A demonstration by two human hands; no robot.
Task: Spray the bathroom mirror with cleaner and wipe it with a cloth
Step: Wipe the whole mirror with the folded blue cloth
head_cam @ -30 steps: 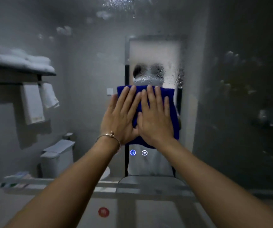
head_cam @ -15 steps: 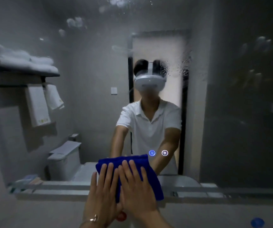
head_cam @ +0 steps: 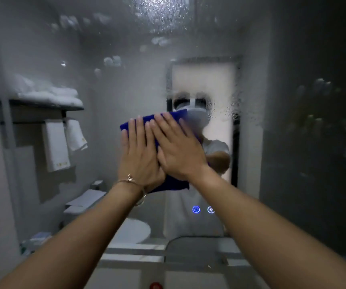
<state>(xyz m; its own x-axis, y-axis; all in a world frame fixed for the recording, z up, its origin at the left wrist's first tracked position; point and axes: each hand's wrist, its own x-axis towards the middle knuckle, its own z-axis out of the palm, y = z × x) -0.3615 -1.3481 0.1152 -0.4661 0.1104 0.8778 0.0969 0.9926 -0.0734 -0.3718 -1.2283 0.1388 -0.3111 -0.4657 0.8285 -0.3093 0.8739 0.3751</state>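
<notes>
The bathroom mirror [head_cam: 293, 142] fills the view, hazy and dotted with spray droplets near the top and beside the reflected doorway. A folded blue cloth [head_cam: 174, 183] is pressed flat against the glass at mid height, slightly left of centre. My left hand [head_cam: 138, 157], a thin bracelet on its wrist, and my right hand [head_cam: 178, 151] lie side by side on the cloth, fingers spread and pointing up. The hands cover most of the cloth. No spray bottle is in view.
Two lit blue touch icons [head_cam: 196, 209] glow on the glass below my hands. The mirror reflects a towel shelf [head_cam: 47, 105], hanging towels, a toilet [head_cam: 84, 205] and a person. The counter edge [head_cam: 138, 257] runs along the bottom, with a red item [head_cam: 156, 285] on it.
Both hands have pushed the cloth up the glass from near the mirror's bottom edge to mid height, after a downward stroke. The view has tilted up.
</notes>
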